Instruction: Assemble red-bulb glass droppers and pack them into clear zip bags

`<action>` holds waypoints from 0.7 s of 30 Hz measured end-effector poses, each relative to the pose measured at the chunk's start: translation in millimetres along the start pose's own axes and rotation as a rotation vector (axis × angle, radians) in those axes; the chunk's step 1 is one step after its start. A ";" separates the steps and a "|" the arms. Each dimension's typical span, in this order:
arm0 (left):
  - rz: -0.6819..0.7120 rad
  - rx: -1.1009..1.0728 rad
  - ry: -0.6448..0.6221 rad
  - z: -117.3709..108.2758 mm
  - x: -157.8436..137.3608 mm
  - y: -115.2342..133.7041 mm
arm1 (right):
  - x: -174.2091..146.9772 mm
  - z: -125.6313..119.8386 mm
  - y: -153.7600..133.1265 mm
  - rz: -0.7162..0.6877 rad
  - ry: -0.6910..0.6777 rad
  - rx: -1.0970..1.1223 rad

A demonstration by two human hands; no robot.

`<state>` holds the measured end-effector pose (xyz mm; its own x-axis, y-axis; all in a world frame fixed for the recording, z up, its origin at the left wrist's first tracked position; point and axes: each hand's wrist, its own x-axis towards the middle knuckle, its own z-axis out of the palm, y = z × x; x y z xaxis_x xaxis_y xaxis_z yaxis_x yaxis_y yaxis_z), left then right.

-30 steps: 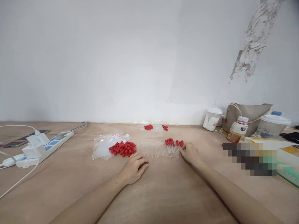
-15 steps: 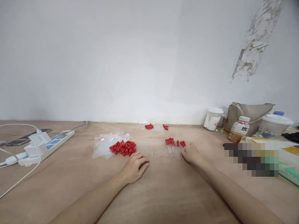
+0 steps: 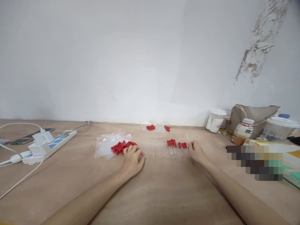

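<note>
In the head view, the only one here, find the left hand [image 3: 132,158] reaching over the near right side of the heap of red bulbs [image 3: 118,147], fingers bent, some bulbs hidden underneath. Was resting just in front of the heap half a second ago; now lies in among it. Cannot tell about any bulb actually gripped there.

Find the right hand [image 3: 196,152] eased slightly rightward, a little clear of the red-topped droppers [image 3: 174,148] after being close against the rightmost. Note also a thin clear sliver [image 3: 187,137] slanting up just beyond the bent fingers (perhaps a glass tube, but too faint for certainty), not visible half a second ago. Cannot tell, then, about a pinch or an idle curl.

Between the hands, see the row of clear tubes [image 3: 153,150] lying side by side on the wooden table [image 3: 150,193], without red tops, running from the heap to the droppers. Behind the row, see a small cluster of bulbs [image 3: 150,127], unchanged.

Judge this as a shift from a pause to active handling: one hand at the bulbs, the other possibly with a tube.
</note>
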<state>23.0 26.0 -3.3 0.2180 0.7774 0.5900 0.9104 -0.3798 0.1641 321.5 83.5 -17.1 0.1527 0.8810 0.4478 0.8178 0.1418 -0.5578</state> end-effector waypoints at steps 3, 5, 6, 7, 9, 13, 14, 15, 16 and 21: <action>-0.016 0.019 -0.019 0.7 13.8 -2.9 | -23.8 4.5 -20.4 -0.257 -0.067 0.199; -0.025 0.034 -0.032 4.4 24.7 -3.1 | -44.3 5.4 -36.8 -0.422 -0.151 0.271; -0.032 0.043 -0.039 7.4 30.2 -2.2 | -54.1 5.1 -44.5 -0.476 -0.203 0.272; -0.040 0.052 -0.046 11.0 35.4 -0.6 | -62.9 4.6 -51.5 -0.520 -0.255 0.257; -0.054 0.066 -0.061 19.3 44.6 5.0 | -75.3 3.8 -61.5 -0.567 -0.294 0.225; -0.071 0.082 -0.080 35.2 56.2 22.6 | -80.3 5.5 -65.5 -0.576 -0.263 0.227; -0.076 0.085 -0.085 38.2 58.1 27.3 | -79.3 6.3 -64.5 -0.575 -0.264 0.235; -0.081 0.087 -0.092 40.8 59.8 31.6 | -78.2 7.0 -63.4 -0.574 -0.266 0.243; -0.088 0.090 -0.101 42.8 61.5 35.2 | -77.2 7.6 -62.4 -0.572 -0.268 0.250; -0.133 0.113 -0.124 40.3 70.7 32.8 | -76.1 10.2 -59.8 -0.586 -0.271 0.258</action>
<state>82.4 88.8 11.9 0.1286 0.8753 0.4661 0.9661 -0.2167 0.1404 255.2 12.6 -25.0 -0.4452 0.7035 0.5540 0.5602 0.7015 -0.4406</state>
